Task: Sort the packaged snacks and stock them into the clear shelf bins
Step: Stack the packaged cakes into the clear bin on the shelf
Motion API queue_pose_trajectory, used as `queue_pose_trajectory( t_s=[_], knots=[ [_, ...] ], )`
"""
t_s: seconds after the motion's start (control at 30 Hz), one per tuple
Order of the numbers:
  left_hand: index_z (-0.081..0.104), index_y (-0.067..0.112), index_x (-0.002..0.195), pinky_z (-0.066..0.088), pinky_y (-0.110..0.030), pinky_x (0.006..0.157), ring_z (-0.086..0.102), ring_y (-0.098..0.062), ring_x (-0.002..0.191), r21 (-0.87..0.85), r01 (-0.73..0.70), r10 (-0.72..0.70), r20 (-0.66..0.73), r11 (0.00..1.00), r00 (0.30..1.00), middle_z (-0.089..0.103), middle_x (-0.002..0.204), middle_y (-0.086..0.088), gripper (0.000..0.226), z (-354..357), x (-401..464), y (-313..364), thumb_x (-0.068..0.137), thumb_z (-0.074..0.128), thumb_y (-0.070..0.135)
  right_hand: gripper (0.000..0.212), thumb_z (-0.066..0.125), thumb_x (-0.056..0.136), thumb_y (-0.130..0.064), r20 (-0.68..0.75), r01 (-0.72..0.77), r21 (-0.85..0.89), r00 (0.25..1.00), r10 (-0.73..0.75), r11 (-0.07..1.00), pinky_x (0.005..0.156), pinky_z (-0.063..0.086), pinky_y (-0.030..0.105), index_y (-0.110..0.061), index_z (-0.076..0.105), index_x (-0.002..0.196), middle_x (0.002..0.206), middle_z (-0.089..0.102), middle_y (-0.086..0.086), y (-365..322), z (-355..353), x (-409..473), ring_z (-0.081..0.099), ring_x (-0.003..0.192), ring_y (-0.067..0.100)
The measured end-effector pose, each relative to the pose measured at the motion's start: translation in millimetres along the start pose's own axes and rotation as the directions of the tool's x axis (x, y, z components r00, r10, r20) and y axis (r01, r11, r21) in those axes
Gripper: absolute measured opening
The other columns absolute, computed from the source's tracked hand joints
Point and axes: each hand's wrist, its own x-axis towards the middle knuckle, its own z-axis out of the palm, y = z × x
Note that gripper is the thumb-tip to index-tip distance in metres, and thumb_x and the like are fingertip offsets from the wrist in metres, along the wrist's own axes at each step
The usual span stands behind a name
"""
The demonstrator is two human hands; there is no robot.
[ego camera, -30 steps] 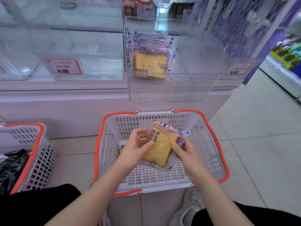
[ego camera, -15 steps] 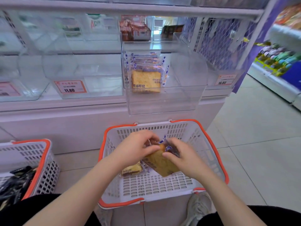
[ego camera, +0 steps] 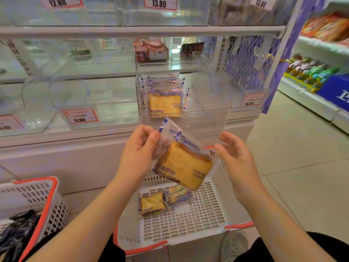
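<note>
Centre frame: my left hand point(ego camera: 138, 152) pinches the toast packet point(ego camera: 182, 161) by its seal, angled for the bin point(ego camera: 207, 103) above; right hand point(ego camera: 237, 157) fingers released beside it.

Pale tiled floor point(ego camera: 302, 157); white shelving point(ego camera: 143, 31); possibly drinks point(ego camera: 309, 72) rightward.

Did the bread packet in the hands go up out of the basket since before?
Yes. The bread packet has risen from down inside the white basket to above its rim, nearer the clear bin. The left hand pinches it.
</note>
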Motion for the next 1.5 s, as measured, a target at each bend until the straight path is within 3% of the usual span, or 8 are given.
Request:
queue_pose_trajectory(
  t_s=[0.17,0.33,0.63,0.83,0.97,1.13,1.3,1.5],
  knots=[
    [0.047,0.015,0.074,0.037,-0.011,0.039,0.035,0.0,0.04,-0.125,0.054,-0.069,-0.121,0.991,0.99,0.048,0.047,0.01,0.023,7,9,1,0.096,0.044,0.01,0.017,0.051,0.093,-0.014,0.038,-0.2,0.262,0.98,0.197,0.944,0.063,0.047,0.021,-0.019,0.065,0.087,0.08,0.07,-0.005,-12,10,9,0.062,0.065,0.003],
    [0.05,0.021,0.073,0.036,-0.017,0.04,0.037,-0.009,0.049,-0.271,0.127,-0.198,-0.254,0.954,0.947,0.045,0.059,0.002,0.025,-4,25,-3,0.097,0.045,0.019,0.013,0.048,0.094,-0.014,0.05,-0.221,0.478,0.973,0.224,0.85,0.049,0.044,0.018,-0.011,0.059,0.087,0.064,0.065,-0.003,-24,27,17,0.056,0.054,0.008],
    [0.056,0.02,0.075,0.035,-0.014,0.034,0.048,-0.007,0.042,-0.374,0.195,-0.308,-0.269,0.907,0.913,0.058,0.053,0.007,0.026,-22,42,0,0.097,0.044,0.023,0.021,0.048,0.093,-0.007,0.044,-0.085,0.363,0.996,0.074,0.928,0.05,0.037,0.022,-0.016,0.051,0.075,0.053,0.054,-0.009,-46,52,46,0.047,0.046,0.003],
    [0.056,0.016,0.081,0.034,-0.022,0.049,0.039,-0.013,0.056,-0.364,0.167,-0.294,-0.328,0.916,0.898,0.043,0.061,-0.001,0.02,-14,51,-4,0.097,0.045,0.022,0.021,0.046,0.094,-0.005,-0.037,-0.189,0.514,0.97,0.242,0.837,0.044,0.045,0.017,-0.013,0.053,0.077,0.055,0.056,-0.004,-30,61,53,0.05,0.052,0.008],
    [0.055,0.014,0.081,0.037,-0.014,0.045,0.038,-0.004,0.049,-0.462,0.068,-0.256,-0.358,0.884,0.898,0.045,0.065,0.001,0.021,-18,66,2,0.098,0.043,0.02,0.005,0.054,0.089,-0.01,0.065,-0.065,0.341,0.997,0.045,0.938,0.053,0.049,0.018,-0.013,0.057,0.085,0.065,0.062,-0.007,-38,68,58,0.057,0.057,0.005],
    [0.055,0.021,0.076,0.043,-0.014,0.05,0.049,-0.004,0.055,-0.356,-0.064,-0.07,-0.352,0.932,0.933,0.06,0.073,-0.002,0.022,-24,81,6,0.096,0.047,0.018,0.025,0.065,0.075,0.003,0.206,0.083,0.101,0.973,-0.103,0.991,0.055,0.049,0.012,-0.018,0.061,0.089,0.067,0.07,-0.012,-55,73,66,0.064,0.062,-0.002],
    [0.052,0.036,0.1,0.043,-0.009,0.081,0.056,0.008,0.099,-0.026,-0.242,0.227,-0.263,0.97,0.938,0.061,0.112,0.016,0.018,-39,96,4,0.086,0.056,0.025,0.023,0.062,0.079,0.003,0.124,0.201,0.132,0.968,-0.218,0.971,0.06,0.052,0.015,-0.019,0.062,0.086,0.069,0.07,-0.011,-81,69,97,0.064,0.066,-0.001],
    [0.039,0.018,0.135,0.034,-0.026,0.106,0.043,-0.002,0.124,0.106,0.02,-0.022,0.014,0.994,1.0,0.045,0.139,0.004,0.088,-42,101,-19,0.061,0.079,0.044,0.013,0.052,0.087,0.003,0.267,-0.217,0.249,0.952,0.148,0.944,0.066,0.059,0.028,-0.006,0.061,0.093,0.073,0.073,-0.001,-77,78,162,0.069,0.069,0.01]
  ],
)
